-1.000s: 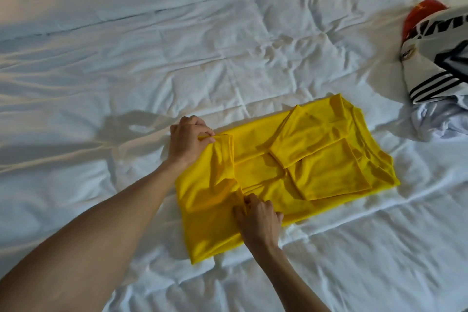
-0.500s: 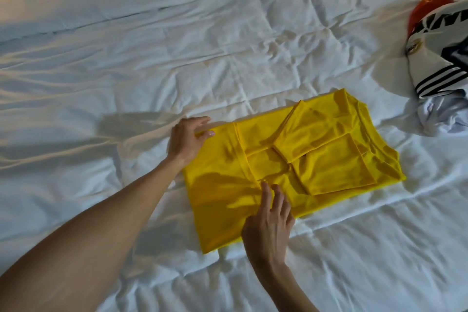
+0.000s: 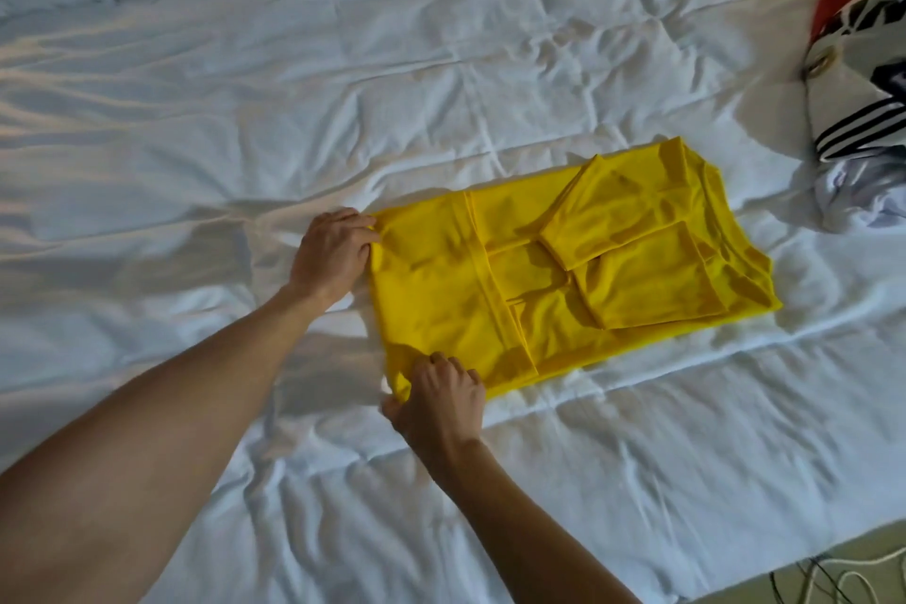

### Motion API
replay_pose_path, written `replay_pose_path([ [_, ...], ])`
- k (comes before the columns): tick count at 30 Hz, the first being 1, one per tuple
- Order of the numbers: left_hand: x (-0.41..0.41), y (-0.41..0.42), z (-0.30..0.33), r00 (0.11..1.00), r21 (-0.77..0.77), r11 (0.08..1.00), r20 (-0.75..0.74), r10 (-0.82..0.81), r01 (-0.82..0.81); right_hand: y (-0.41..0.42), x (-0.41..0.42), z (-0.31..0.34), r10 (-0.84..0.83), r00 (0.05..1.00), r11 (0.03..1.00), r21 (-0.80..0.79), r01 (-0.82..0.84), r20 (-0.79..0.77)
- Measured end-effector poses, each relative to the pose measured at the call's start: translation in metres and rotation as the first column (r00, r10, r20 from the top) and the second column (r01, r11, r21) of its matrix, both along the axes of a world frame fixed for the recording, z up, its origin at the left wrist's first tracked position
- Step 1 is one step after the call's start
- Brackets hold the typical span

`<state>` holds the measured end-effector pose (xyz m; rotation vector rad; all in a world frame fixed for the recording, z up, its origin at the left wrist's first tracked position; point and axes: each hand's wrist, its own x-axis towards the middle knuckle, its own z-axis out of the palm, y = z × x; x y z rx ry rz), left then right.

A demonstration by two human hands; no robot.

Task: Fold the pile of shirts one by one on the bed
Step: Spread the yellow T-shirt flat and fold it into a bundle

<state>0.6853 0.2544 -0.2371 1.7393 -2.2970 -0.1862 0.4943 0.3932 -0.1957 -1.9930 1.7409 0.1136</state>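
Yellow shirt (image 3: 564, 280) lay flat mid-bed (image 3: 245, 113), sleeves folded in, hem end toward person. Left hand (image 3: 333, 255) pinched far hem corner; right hand (image 3: 441, 402) pinched near hem corner, fingers curled round cloth. Pile (image 3: 868, 113) sat well right of shirt, at bed edge. Likely step: hem-to-collar fold. Risks: slick fabric slipping from either pinch, leaving skewed fold; lifted hem dragging tucked sleeves loose; uneven pull from two hands shifting shirt over rumpled sheet, setting creases.
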Motion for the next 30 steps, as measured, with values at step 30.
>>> replay_pose_path([
  [30,-0.265,-0.167,0.102,0.941,0.442,0.885,-0.338,0.009,0.150,-0.098,-0.276,0.006,-0.774,0.273,0.505,0.296,0.811,0.571],
])
